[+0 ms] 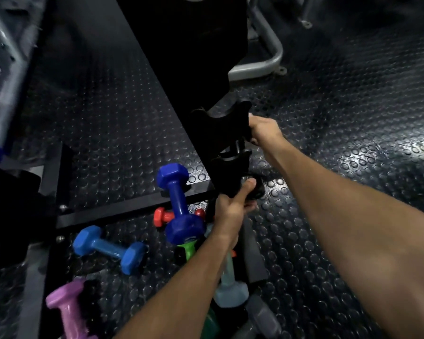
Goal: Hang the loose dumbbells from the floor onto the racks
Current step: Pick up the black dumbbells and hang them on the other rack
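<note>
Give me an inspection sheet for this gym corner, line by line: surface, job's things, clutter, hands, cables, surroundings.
Surface: dark studded rubber floor.
Job's things: black rack with forked cradles; dark blue dumbbell leaning on rack base; light blue dumbbell, red dumbbell, pink dumbbell, green dumbbell and pale blue dumbbell on the floor.
Clutter: nothing seen.
Hands: left hand grips a black dumbbell at a lower cradle; right hand reaches behind an upper cradle, its grasp hidden.
Cables: nothing seen.
Surroundings: grey machine frame behind, dim lighting.
</note>
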`<state>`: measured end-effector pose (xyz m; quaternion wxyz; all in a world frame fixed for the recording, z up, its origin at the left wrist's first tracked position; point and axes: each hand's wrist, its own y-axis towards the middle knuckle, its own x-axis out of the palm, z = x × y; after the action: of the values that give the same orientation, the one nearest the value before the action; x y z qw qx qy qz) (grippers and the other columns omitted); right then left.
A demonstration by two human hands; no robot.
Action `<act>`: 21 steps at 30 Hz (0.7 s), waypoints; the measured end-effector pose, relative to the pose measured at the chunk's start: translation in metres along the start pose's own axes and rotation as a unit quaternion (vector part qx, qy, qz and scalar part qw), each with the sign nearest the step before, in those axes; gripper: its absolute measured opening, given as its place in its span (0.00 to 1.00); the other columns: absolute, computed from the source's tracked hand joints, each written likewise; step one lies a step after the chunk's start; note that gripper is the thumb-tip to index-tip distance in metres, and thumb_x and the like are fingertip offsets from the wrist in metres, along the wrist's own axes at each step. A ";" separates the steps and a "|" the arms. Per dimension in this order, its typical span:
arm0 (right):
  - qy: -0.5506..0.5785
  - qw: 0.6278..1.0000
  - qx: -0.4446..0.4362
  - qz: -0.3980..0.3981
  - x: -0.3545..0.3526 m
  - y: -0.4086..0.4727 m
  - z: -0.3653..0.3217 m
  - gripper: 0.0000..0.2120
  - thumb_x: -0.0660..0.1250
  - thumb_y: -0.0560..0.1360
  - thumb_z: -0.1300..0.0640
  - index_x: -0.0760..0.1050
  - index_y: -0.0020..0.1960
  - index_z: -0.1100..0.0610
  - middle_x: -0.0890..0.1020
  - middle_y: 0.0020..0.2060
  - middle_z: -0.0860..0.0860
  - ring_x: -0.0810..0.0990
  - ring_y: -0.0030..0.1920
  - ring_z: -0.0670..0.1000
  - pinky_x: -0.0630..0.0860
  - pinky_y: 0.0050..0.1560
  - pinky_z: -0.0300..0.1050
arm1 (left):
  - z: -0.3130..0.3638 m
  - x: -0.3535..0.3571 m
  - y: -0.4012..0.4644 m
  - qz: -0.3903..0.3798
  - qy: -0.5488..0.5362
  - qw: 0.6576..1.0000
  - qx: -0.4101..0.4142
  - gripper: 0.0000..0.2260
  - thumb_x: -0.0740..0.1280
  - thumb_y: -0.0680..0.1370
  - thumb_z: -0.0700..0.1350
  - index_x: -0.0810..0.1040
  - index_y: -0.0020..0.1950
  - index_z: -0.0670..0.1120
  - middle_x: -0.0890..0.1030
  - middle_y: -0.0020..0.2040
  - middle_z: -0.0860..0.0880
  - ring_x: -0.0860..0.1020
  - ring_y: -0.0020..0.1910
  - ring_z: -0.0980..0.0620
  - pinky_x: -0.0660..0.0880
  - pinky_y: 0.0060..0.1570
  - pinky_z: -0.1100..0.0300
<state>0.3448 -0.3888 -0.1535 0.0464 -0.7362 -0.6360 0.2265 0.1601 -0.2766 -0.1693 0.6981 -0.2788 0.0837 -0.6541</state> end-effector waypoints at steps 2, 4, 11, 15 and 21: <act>0.023 0.998 0.051 -0.036 0.007 -0.008 -0.013 0.23 0.61 0.78 0.31 0.76 0.38 0.50 0.77 0.30 0.44 0.76 0.33 0.46 0.72 0.40 0.41 | -0.003 -0.006 0.002 0.015 -0.026 0.999 -0.019 0.20 0.74 0.77 0.51 0.80 0.66 0.43 0.87 0.56 0.45 0.85 0.56 0.45 0.82 0.59 0.50; 0.037 0.995 0.067 -0.061 0.008 -0.015 -0.014 0.24 0.54 0.82 0.33 0.75 0.41 0.49 0.75 0.27 0.43 0.71 0.29 0.44 0.68 0.33 0.39 | -0.008 -0.010 0.000 0.030 -0.047 0.998 -0.040 0.21 0.75 0.76 0.50 0.80 0.66 0.43 0.87 0.56 0.45 0.85 0.57 0.46 0.81 0.61 0.49; 0.074 0.989 0.066 -0.109 -0.003 -0.028 0.003 0.34 0.46 0.80 0.27 0.79 0.39 0.49 0.81 0.31 0.45 0.76 0.36 0.47 0.70 0.42 0.43 | 0.001 0.002 -0.003 0.070 -0.111 0.988 -0.083 0.22 0.77 0.75 0.50 0.80 0.66 0.43 0.86 0.58 0.46 0.83 0.60 0.47 0.79 0.60 0.54; 0.071 0.991 0.058 -0.100 -0.008 -0.049 0.008 0.34 0.47 0.79 0.25 0.82 0.49 0.49 0.83 0.46 0.47 0.78 0.43 0.47 0.68 0.41 0.44 | 0.007 0.001 -0.007 0.128 0.031 0.988 -0.084 0.40 0.76 0.61 0.69 0.77 0.66 0.48 0.85 0.57 0.50 0.83 0.56 0.48 0.79 0.62 0.50; 0.082 0.994 0.075 -0.015 -0.021 -0.110 0.023 0.35 0.46 0.83 0.32 0.74 0.74 0.54 0.79 0.68 0.51 0.76 0.68 0.52 0.67 0.75 0.56 | 0.021 -0.016 -0.032 0.124 0.199 0.971 -0.053 0.32 0.73 0.72 0.63 0.73 0.69 0.47 0.81 0.61 0.54 0.80 0.60 0.50 0.77 0.63 0.52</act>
<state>0.2330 -0.3935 -0.1285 0.1566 -0.7369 -0.6225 0.2119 0.1405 -0.2548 -0.1402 0.7270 -0.1668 0.2896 -0.5998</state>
